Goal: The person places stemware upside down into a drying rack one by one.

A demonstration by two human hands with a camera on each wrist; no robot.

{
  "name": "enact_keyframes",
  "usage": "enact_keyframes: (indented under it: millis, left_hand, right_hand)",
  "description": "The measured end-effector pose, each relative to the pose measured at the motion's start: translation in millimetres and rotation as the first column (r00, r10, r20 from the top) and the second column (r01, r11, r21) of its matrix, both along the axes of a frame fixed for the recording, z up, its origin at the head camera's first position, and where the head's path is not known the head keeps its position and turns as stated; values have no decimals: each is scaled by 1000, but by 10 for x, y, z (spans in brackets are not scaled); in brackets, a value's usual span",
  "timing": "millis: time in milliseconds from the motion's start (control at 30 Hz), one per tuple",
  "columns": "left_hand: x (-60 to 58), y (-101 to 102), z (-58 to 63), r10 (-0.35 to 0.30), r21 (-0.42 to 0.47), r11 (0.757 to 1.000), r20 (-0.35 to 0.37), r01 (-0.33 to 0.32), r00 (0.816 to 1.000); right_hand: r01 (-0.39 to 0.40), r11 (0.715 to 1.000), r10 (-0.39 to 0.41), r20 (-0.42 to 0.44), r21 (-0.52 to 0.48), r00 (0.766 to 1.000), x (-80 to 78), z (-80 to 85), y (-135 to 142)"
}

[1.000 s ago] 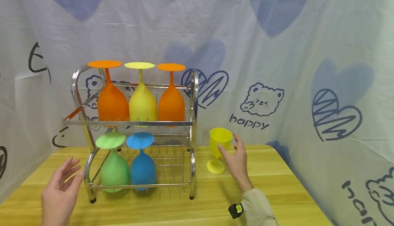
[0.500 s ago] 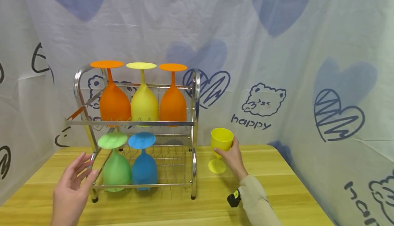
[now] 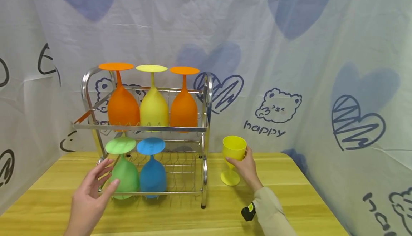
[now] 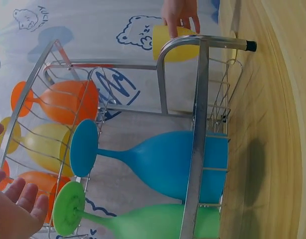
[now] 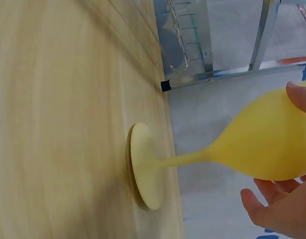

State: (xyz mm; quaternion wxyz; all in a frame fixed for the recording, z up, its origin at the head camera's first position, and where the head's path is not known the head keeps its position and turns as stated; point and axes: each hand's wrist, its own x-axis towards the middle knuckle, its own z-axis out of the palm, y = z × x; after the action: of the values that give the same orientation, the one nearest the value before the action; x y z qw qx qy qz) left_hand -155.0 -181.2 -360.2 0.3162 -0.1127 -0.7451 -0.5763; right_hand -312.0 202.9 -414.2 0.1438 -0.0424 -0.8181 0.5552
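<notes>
My right hand (image 3: 247, 168) grips the bowl of a yellow goblet (image 3: 233, 151), thumb on the near side and fingers round the far side. The goblet stands upright, mouth up, right of the rack; in the right wrist view its round foot (image 5: 148, 167) is close over the table. My left hand (image 3: 91, 193) holds nothing, its fingers spread and loosely bent in front of the rack's left side. Nearest to it is an upside-down green goblet (image 3: 126, 175), partly covered by the fingertips in the head view. Beside that, a blue goblet (image 3: 153, 177) also stands upside down.
A two-tier metal rack (image 3: 141, 128) stands on the wooden table (image 3: 167, 221). Its upper tier bears an orange goblet (image 3: 123, 107), a pale yellow goblet (image 3: 154, 109) and another orange goblet (image 3: 184, 111), all upside down. A printed curtain (image 3: 225, 21) hangs behind and at both sides.
My right hand has closed round the yellow goblet's bowl and drawn it slightly nearer. My left hand has moved right, toward the green goblet. The head view has shifted a little.
</notes>
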Motion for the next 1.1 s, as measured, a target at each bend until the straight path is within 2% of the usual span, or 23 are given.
enact_keyframes:
  millis: [233,400,500,800,1100]
  left_hand:
    - [-3,71,1,-100,-27,995,6,100,995]
    - [-11,129,-11,-124,-65,990,59,128,990]
    - [-22,177,-18,-139,-86,985,94,147,986]
    - [-66,431,-33,-239,-92,964,101,248,966]
    - [-84,696,-41,-282,-141,940,192,311,940]
  right_hand:
    - [-40,999,41,-12,29,999,203,87,47]
    - [-111,992,116,-73,65,991,371,185,48]
    - [-142,984,154,-113,109,982,494,252,22]
    - [-192,958,236,-205,213,950,808,339,-123]
    - [-251,907,339,-236,338,910,1055,393,-306]
